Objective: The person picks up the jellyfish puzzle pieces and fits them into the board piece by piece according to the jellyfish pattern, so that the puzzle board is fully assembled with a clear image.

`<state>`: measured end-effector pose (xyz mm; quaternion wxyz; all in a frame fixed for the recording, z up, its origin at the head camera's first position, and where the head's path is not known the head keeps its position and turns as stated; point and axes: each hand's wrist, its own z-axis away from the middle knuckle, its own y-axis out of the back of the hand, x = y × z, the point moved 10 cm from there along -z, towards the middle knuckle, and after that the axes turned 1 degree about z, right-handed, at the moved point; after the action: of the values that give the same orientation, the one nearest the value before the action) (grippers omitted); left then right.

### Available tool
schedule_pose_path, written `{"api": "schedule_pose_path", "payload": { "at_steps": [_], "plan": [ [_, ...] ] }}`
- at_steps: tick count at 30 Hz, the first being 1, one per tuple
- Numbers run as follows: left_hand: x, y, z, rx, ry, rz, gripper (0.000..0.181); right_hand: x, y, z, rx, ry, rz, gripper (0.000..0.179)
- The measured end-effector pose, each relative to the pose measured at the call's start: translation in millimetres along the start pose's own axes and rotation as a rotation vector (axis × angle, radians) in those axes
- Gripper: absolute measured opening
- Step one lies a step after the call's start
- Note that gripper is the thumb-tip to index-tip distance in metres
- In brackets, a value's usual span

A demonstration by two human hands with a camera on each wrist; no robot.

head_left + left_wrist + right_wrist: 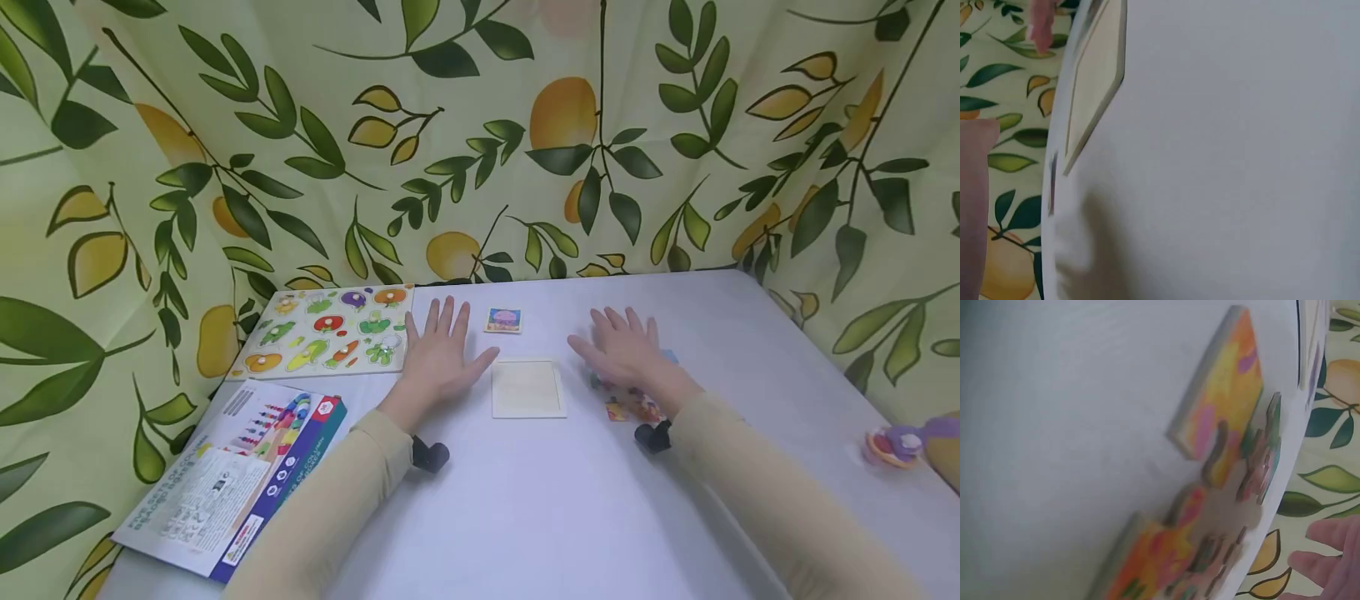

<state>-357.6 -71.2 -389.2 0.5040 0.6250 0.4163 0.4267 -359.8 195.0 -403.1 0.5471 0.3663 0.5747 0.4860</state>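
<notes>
My left hand (438, 358) is held with its fingers straight and spread, thumb out toward a shallow square wooden tray (528, 390). Nothing is in its grasp. On the other side of the tray, my right hand (626, 354) hovers with fingers extended, also holding nothing. Below it lie several colourful jigsaw pieces (617, 412), partly hidden by the hand in the head view. The right wrist view shows an orange and yellow jigsaw piece (1229, 387) close up. Behind the tray is a small square picture card (503, 321) with a pink figure.
A vegetable peg puzzle board (348, 329) lies at the back left, beside my left fingers. In front of it is a boxed toy set (232, 479). At the right edge sits a small purple and orange toy (896, 444). A leaf-patterned curtain (480, 142) hangs behind the white table (517, 517).
</notes>
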Motion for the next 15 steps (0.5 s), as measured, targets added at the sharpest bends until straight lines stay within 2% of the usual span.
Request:
{"api": "schedule_pose_path", "payload": {
  "at_steps": [4,10,15],
  "plan": [
    [10.3,-7.9,11.0,0.01,-0.037,0.038,0.099,10,-3,3.7,0.023,-0.002,0.009,0.088],
    [20.4,-22.4,27.4,-0.062,-0.042,0.165,0.104,14,4,9.0,0.098,0.028,0.039,0.069],
    [30.2,-32.1,36.5,-0.103,-0.043,0.277,0.107,16,3,9.2,0.066,0.023,-0.049,0.056]
  ]
}}
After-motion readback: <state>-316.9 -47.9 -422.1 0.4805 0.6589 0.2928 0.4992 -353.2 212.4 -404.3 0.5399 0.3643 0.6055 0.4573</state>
